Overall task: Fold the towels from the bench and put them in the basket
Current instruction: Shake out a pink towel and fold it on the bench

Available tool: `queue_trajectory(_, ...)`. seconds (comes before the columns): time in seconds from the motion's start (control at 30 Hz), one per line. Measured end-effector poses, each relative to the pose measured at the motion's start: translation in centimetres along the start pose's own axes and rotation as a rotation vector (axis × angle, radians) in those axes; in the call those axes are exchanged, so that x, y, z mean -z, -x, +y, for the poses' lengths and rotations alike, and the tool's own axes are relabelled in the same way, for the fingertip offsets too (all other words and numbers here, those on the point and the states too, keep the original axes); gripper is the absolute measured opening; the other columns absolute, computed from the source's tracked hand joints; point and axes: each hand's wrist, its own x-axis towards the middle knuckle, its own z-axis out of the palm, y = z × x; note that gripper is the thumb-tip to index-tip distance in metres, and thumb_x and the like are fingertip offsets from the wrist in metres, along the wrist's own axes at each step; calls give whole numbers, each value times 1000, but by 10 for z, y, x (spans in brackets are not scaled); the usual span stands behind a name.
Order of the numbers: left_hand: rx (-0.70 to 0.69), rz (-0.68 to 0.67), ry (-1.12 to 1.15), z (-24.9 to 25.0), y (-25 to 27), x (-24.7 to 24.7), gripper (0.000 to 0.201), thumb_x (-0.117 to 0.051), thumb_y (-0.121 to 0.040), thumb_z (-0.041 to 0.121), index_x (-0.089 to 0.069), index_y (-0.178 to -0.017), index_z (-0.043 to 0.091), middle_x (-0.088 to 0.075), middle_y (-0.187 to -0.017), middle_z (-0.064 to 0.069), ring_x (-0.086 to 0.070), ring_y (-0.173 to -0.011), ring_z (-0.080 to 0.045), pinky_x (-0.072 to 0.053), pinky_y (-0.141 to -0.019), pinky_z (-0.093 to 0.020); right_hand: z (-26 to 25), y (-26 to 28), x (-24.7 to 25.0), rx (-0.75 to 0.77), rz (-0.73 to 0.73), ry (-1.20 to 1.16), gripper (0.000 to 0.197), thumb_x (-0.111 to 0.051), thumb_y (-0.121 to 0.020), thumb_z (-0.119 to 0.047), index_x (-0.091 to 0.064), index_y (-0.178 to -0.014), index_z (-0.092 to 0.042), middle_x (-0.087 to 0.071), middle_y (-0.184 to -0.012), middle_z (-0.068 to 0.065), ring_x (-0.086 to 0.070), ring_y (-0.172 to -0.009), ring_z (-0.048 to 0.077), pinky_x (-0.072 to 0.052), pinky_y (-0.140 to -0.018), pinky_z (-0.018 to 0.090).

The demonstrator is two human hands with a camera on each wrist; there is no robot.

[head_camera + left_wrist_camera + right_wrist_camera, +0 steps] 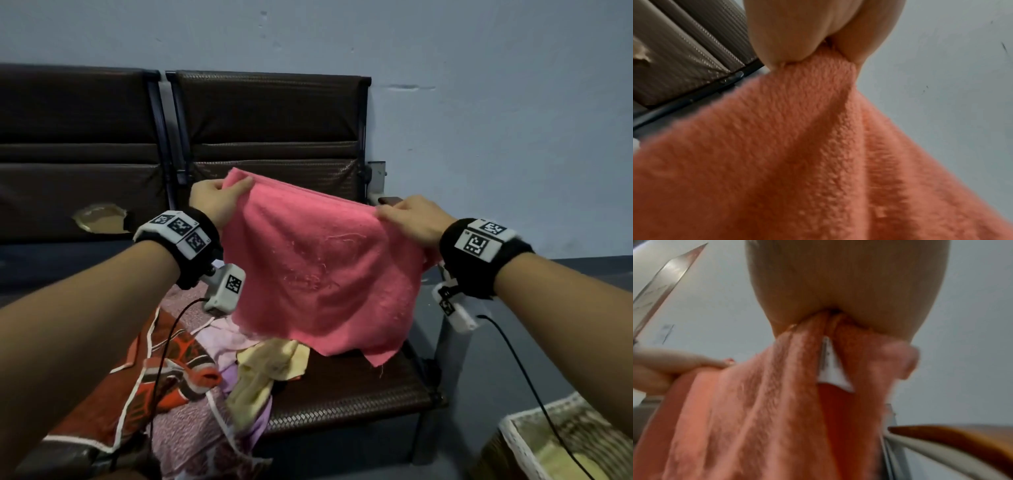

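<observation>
A pink towel (318,270) hangs in the air above the brown bench seat (349,394), stretched between both hands. My left hand (219,202) pinches its upper left corner, and my right hand (411,219) pinches the upper right corner. The lower edge droops close to the seat. In the left wrist view the fingers (789,40) clamp the towel (797,154). In the right wrist view the fingers (838,288) grip bunched towel (748,410) with a white label (830,369).
A heap of other cloths lies on the bench at the lower left: a yellow one (270,366), a lilac one (222,339) and a red patterned one (154,370). The woven basket (534,428) stands on the floor at the lower right. The left seat back has a tear (99,219).
</observation>
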Motion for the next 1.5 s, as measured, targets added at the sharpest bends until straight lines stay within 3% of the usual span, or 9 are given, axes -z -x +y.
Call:
queue_trajectory(0.2, 98, 142, 93, 18, 19, -41, 47, -69, -88, 42, -72, -113, 2, -73, -100, 0, -66, -86, -13, -52, -83, -27, -20, -12, -19, -60, 17, -304, 48, -54, -91, -52, -62, -61, -15, -57, -58, 9, -54, -51, 26, -43, -53, 35)
queue_trajectory(0.33, 87, -128, 239, 35, 70, -72, 33, -66, -94, 35, -74, -90, 3, -71, -87, -10, -64, -80, -20, -51, -73, -34, -39, -16, -32, -80, -24, -422, 41, -50, -101, -32, -68, -101, 5, -67, -95, 23, -68, -88, 37, -57, -83, 48)
queue_trajectory(0.57, -131, -527, 65, 38, 129, -74, 24, -73, -90, 31, -80, -89, 8, -76, -79, -8, -73, -73, -21, -58, -68, -30, -51, -3, -37, -115, -161, -713, 28, -66, -90, -34, -73, -95, -8, -72, -72, 9, -69, -58, 21, -53, -49, 27)
queue_trajectory(0.67, -25, -462, 165, 40, 121, -69, 28, -61, -92, 25, -75, -86, 2, -73, -77, -12, -65, -63, -17, -49, -57, -24, -41, -2, -34, -29, -253, -615, 25, -54, -89, -5, -76, -101, -10, -72, -84, 14, -68, -64, 23, -55, -52, 29)
queue_trajectory(0.77, -35, -309, 111, 37, 102, -64, 30, -55, -82, -1, -64, -108, 9, -68, -104, -14, -65, -90, -23, -54, -79, -39, -35, -2, -27, 23, -466, -586, 42, -50, -88, -5, -76, -106, -31, -74, -92, 4, -69, -67, 16, -55, -58, 30)
queue_trajectory(0.97, 215, -821, 28, 32, 73, -54, 45, -69, -74, 10, -68, -118, 1, -69, -108, -17, -64, -98, -31, -50, -90, -38, -32, -8, -27, 89, -401, -470, 27, -53, -92, -17, -76, -92, -32, -71, -89, -2, -65, -74, 14, -53, -67, 28)
queue_trajectory(1.2, -22, -506, -242, 13, 23, -82, 15, -72, -90, 21, -77, -101, 12, -71, -83, -4, -64, -75, -14, -54, -72, -29, -6, -37, -16, -17, -204, 102, 23, -80, -79, -37, -75, -85, -15, -74, -89, 3, -72, -81, 20, -62, -78, 36)
queue_trajectory(1.37, -184, -273, -237, 30, -9, -100, 17, -65, -91, 13, -78, -102, 13, -76, -97, -9, -72, -89, -22, -60, -84, -39, -10, -63, -10, 103, 253, -120, 19, -61, -89, -21, -72, -73, -16, -65, -72, 0, -60, -72, 17, -49, -66, 30)
queue_trajectory(1.5, -204, -255, -30, 41, -13, -95, 20, -65, -88, 5, -77, -103, 10, -76, -100, -12, -71, -87, -18, -60, -82, -37, -14, -67, -10, 230, 310, -203, 26, -58, -87, -20, -62, -62, -19, -58, -63, -6, -53, -66, 13, -41, -61, 29)
